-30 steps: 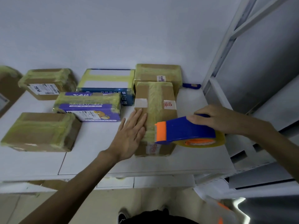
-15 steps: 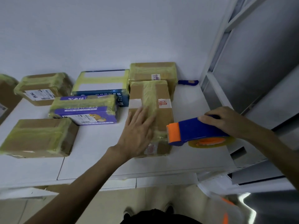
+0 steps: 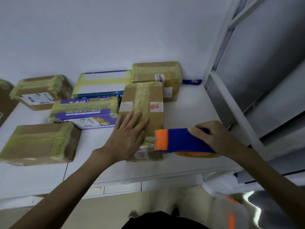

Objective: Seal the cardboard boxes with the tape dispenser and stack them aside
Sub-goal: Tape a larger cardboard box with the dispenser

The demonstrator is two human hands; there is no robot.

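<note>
A brown cardboard box (image 3: 155,96) with a yellowish tape strip along its top lies lengthwise on the white table (image 3: 189,106). My left hand (image 3: 128,136) presses flat on the near part of the box's top, fingers straight. My right hand (image 3: 212,138) grips the blue tape dispenser (image 3: 179,140), whose orange front end sits at the box's near right corner. A roll of yellowish tape shows under the dispenser. The near end of the box is partly hidden by my left hand and the dispenser.
Several taped boxes lie to the left and behind: a brown one (image 3: 39,142), a purple one (image 3: 85,111), a blue-and-white one (image 3: 102,85), a labelled brown one (image 3: 41,91), another (image 3: 156,75) at the back. A blue handle (image 3: 192,81) lies by the wall. Grey metal shelving (image 3: 247,80) stands at right.
The dispenser has drawn away to the right, off the box's top to its near right corner. My left hand slid from the box's left edge onto its top.
</note>
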